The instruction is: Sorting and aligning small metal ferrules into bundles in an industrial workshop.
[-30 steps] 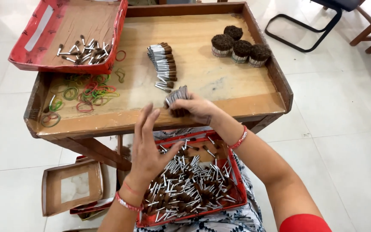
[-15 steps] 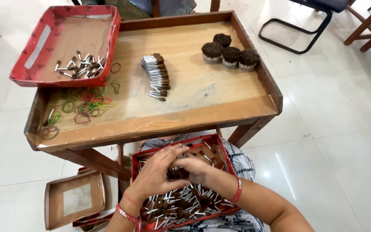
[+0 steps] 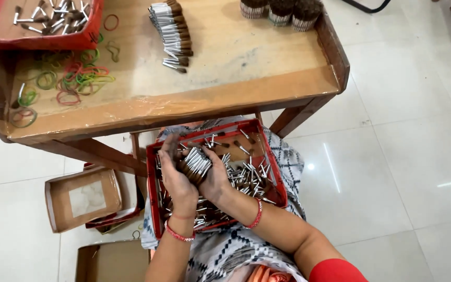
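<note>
Both hands, left (image 3: 176,175) and right (image 3: 216,180), close around a bundle (image 3: 195,164) of small brushes over the lap tray (image 3: 267,151); squaring the ends evenly likely keeps it tight.

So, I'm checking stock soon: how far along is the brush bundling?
Done: three round bundles stand at the table's far edge, with a row of brushes laid out. In hand: left hand and right hand gather a bunch. Left: many loose brushes in the lap tray.
</note>
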